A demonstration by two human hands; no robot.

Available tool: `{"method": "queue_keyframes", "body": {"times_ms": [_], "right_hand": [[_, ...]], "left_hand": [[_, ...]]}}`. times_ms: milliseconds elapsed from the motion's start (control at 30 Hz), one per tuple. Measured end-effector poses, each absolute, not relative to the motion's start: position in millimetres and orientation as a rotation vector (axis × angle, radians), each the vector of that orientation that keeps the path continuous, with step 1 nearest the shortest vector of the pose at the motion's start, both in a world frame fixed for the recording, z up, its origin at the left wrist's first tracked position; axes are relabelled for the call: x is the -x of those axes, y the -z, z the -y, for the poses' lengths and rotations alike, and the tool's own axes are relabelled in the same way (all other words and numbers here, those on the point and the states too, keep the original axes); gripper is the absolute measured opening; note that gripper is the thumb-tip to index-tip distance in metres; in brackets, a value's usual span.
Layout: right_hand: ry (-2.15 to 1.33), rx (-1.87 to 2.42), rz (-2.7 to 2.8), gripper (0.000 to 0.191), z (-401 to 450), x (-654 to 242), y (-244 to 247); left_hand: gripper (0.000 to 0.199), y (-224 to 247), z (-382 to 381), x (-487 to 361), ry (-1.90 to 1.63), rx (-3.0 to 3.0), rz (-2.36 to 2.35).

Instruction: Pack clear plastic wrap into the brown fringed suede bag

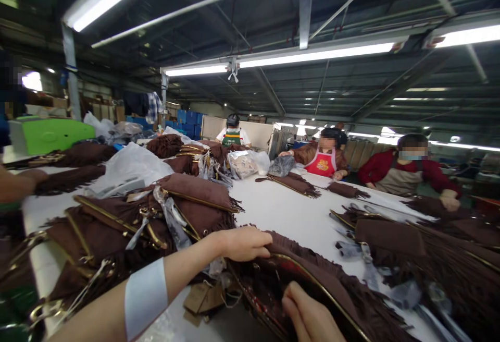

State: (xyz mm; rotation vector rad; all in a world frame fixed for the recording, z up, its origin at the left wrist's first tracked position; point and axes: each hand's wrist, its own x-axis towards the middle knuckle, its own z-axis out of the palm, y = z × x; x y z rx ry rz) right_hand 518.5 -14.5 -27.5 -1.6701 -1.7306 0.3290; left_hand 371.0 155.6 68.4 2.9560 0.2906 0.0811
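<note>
A dark brown fringed bag [324, 266] lies in front of me with its gold-zippered mouth spread open and a patterned dark lining showing inside. My left hand [246, 243] is closed over the bag's upper edge at the left end of the zipper. Within the opening is my right hand [308, 313], its fingers curled together against the lining; whatever they may pinch is hidden. Brown card tags [203, 298] on a string hang beside the bag, below my left wrist.
Piled brown bags [199, 196] with gold zippers and plastic-wrapped parts lie to the left; more bags [390, 237] are on the right. A white plastic bag [135, 165] and a green machine [50, 134] stand farther left. Several people sit around the white table [258, 204].
</note>
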Motion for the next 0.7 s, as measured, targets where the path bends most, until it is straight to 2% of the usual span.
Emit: {"method": "queue_keyframes", "body": {"times_ms": [167,367,567,700], "right_hand": [[-0.619,1.442,1.694,0.030,0.8,-496.7,43.4],[-1.194,1.229,1.227,0.057,-5.3,-482.1,25.4],[-1.222,1.200,1.047,0.062,-21.7,-492.0,23.3],[-1.284,1.150,1.000,0.055,-24.8,-494.2,25.5]], "left_hand": [[0.004,-39.8,-167.8,-376.4,-0.157,-2.765,-0.319],[0.020,-32.8,-165.4,-373.3,-0.249,-2.648,-0.322],[0.026,-54.2,-161.4,-347.8,-0.221,-2.671,-0.358],[0.035,-52.5,-141.7,-328.5,-0.109,-2.839,-0.464]]}}
